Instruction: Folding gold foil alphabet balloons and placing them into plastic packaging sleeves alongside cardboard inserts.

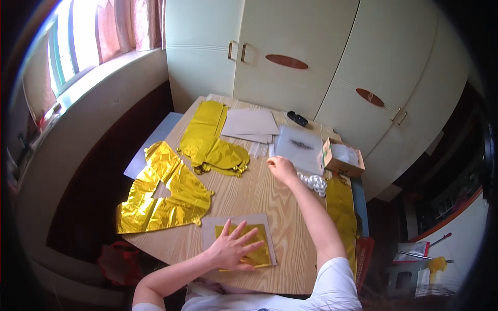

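Note:
My left hand [236,248] lies flat with spread fingers on a folded gold foil balloon [259,255]. Under that balloon is a grey card sheet [209,225] near the table's front edge. My right hand [282,169] is stretched out over the middle of the table, its fingers bent together in a pinch. Whatever may be in that pinch is too small or hidden to tell. Just beyond the hand are thin white straws [258,150] and a clear plastic bag [295,147] with a small dark bundle [301,144] on it.
A shiny unfolded gold foil balloon [181,199] lies at left, with more flat gold balloons [205,129] behind it. Grey card sheets [250,122], a black object [297,118], an open cardboard box [353,168], coiled white ribbon [314,183] and gold foil [340,207] occupy the back and right.

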`<state>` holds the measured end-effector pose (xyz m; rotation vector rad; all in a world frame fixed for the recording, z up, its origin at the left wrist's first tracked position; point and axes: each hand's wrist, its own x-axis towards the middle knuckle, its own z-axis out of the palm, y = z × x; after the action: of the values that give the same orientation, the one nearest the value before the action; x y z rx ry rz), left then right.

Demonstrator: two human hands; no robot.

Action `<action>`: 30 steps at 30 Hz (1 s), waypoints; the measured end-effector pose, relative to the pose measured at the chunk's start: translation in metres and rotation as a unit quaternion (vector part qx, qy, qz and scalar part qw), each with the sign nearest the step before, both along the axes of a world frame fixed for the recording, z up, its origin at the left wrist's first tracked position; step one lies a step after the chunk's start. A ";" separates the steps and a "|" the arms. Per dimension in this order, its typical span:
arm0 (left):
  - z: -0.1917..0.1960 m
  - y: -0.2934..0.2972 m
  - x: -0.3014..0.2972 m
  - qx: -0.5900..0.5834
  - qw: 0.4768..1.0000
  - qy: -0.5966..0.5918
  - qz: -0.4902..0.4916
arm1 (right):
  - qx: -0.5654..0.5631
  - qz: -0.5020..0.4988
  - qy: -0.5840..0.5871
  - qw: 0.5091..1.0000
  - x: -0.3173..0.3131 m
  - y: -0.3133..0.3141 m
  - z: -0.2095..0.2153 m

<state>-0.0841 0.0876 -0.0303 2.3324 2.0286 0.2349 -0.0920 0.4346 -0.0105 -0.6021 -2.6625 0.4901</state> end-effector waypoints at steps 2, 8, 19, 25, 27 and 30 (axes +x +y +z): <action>0.005 -0.003 0.000 -0.013 1.000 0.012 0.006 | 0.074 0.032 -0.047 0.996 -0.028 -0.005 0.000; 0.009 -0.002 0.000 -0.028 1.000 0.009 0.002 | 0.407 0.162 -0.097 0.893 -0.077 0.013 -0.031; 0.007 0.004 -0.003 -0.028 1.000 -0.012 0.004 | 0.460 0.213 0.058 0.860 -0.026 -0.011 0.011; 0.006 0.002 -0.005 -0.027 0.999 -0.032 0.012 | 0.239 0.251 0.158 0.925 0.119 -0.116 0.040; 0.005 0.002 -0.003 -0.033 0.999 -0.041 0.008 | 0.184 0.244 0.147 0.941 0.178 -0.150 0.041; 0.011 0.003 -0.005 -0.045 0.998 -0.030 -0.008 | 0.123 0.241 0.140 0.952 0.244 -0.191 0.027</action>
<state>-0.0886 0.0908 -0.0196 2.2595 1.9493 0.2046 0.1521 0.2436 0.0168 0.1900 -2.5226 0.3292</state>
